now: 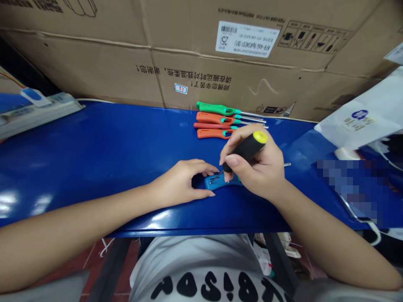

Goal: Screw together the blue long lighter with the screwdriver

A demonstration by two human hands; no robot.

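Near the table's front edge, her left hand (182, 184) is pinning a blue handle (220, 182) while her right hand (255, 167) is gripping a black screwdriver (247, 149) tightly against it.

We see bright overhead light glaring on the blue table (94, 151) at lower left; frame edges bow.

Premises: a small workshop or assembly station, with stock kept at the work position. A glossy blue bench (103, 151) serves as the work surface. Large printed shipping cartons (157, 50) with a barcode label (247, 38) are stacked directly behind it — storage and work share one space. A row of green and orange handled tools (220, 121) lies ordered at the rear edge. A white power strip (37, 110) sits at the far left — a white printed bag (362, 117) at the right.
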